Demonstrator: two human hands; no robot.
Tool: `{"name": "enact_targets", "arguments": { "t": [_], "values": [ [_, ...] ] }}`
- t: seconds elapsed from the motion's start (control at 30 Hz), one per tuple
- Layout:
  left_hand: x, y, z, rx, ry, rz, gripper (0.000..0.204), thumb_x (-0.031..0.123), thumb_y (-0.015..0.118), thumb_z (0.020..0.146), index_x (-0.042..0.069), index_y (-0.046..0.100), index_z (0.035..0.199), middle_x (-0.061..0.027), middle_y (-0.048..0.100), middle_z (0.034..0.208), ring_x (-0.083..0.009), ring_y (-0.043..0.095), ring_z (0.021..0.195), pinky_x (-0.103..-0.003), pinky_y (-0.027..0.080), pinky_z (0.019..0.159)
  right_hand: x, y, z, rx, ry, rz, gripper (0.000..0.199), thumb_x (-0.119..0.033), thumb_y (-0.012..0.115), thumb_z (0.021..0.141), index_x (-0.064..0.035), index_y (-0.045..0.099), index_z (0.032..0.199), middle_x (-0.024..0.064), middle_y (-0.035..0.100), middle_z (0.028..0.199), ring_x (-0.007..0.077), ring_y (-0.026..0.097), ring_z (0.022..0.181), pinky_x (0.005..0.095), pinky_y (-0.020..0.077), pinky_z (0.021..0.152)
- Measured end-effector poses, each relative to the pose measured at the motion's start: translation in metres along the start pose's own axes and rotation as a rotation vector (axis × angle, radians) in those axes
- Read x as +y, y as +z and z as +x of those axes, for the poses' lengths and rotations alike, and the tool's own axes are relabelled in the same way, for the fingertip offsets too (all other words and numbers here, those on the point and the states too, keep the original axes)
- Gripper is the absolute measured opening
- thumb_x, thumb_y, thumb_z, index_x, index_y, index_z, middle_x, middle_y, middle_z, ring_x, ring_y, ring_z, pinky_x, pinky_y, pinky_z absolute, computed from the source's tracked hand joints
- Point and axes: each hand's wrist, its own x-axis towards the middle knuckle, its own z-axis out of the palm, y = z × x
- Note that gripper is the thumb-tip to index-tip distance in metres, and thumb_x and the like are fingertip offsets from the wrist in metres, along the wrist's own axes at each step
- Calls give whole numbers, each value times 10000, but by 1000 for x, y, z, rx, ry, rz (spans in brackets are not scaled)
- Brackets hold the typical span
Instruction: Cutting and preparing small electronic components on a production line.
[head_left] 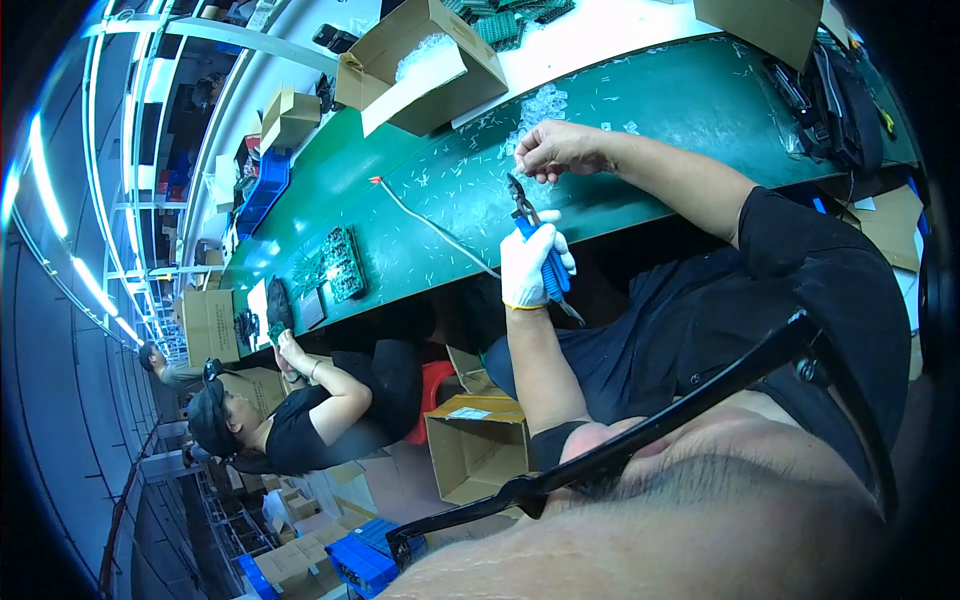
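Note:
My left hand (530, 265), in a white glove with a yellow cuff edge, is closed around a pair of blue-handled pliers (523, 205). Their jaws point up toward my right hand, and the handles pass through the gloved fingers. My right hand (562, 150) is bare and pinched over the green table (660, 95). A small pale piece seems to show at its fingertips, too small to make out. Just beyond that hand lies a heap of small clear plastic pieces (540, 108). Thin white slivers are scattered around it.
An open cardboard box (425, 70) holds clear material at the far side. A pale hose (430, 222) with a red tip crosses the table. To the left, a co-worker (310, 410) sits beside green parts (343, 265). A black bag (840, 110) is at right; an open carton (480, 455) stands below.

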Motion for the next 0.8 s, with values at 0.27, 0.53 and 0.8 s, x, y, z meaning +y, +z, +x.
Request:
{"name": "enact_targets", "arguments": {
  "t": [0.27,0.53,0.8],
  "values": [
    [-15,-21,13,92,61,-171,464,243,629,986,-52,513,1324,-126,667,832,-263,677,647,-407,581,569,-15,-27,-5,-7,-10,-433,98,-135,755,838,-56,699,853,40,678,752,147,651,688,296,509,605],
    [-17,-28,15,90,5,-285,491,270,607,991,-31,476,1356,-146,669,868,-302,686,698,-461,584,625,-17,-44,3,-7,-78,-1113,233,-192,807,730,-46,761,905,126,736,826,260,698,776,398,550,720],
    [-18,-27,17,78,-1,-236,512,313,626,980,-6,485,1354,-158,667,907,-326,680,731,-491,577,663,17,-27,28,378,-341,-1350,280,-54,634,836,-77,744,1093,196,633,1138,375,623,1119,468,517,935]
  ]
}}
